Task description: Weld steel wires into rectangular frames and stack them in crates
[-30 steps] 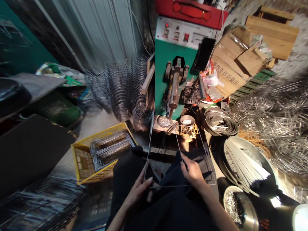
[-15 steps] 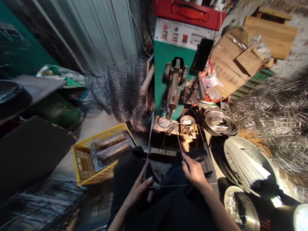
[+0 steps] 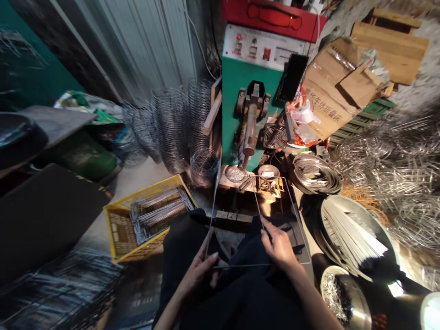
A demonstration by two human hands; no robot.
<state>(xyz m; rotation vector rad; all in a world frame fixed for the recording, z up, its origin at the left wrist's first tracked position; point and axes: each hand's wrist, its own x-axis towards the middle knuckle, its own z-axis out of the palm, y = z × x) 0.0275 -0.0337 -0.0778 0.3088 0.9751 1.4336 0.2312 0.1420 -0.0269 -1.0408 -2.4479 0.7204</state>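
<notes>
A thin rectangular wire frame (image 3: 247,265) spans the space between my two hands above my lap. Its far end lies over the small work ledge (image 3: 225,182) at the foot of the green machine (image 3: 233,105). My left hand (image 3: 199,268) is closed on the frame's near left corner, thumb toward the near wire. Pinched in the fingers of my right hand (image 3: 280,245) is a wire that runs up the middle toward the ledge. The frame's right side passes beyond that hand. Above the ledge, the machine's metal welding arm (image 3: 250,130) points down.
A yellow crate (image 3: 118,238) of bent wire pieces stands at left, near several stacks of wire rings (image 3: 170,130). On the right are a basin of straight strips (image 3: 350,229), a bowl of small metal parts (image 3: 335,293), coiled strip (image 3: 314,174) and a wire heap (image 3: 405,160).
The whole scene has shifted slightly to the right in my view. Both hands keep the same hold, and the wire frame stays nearly in place.
</notes>
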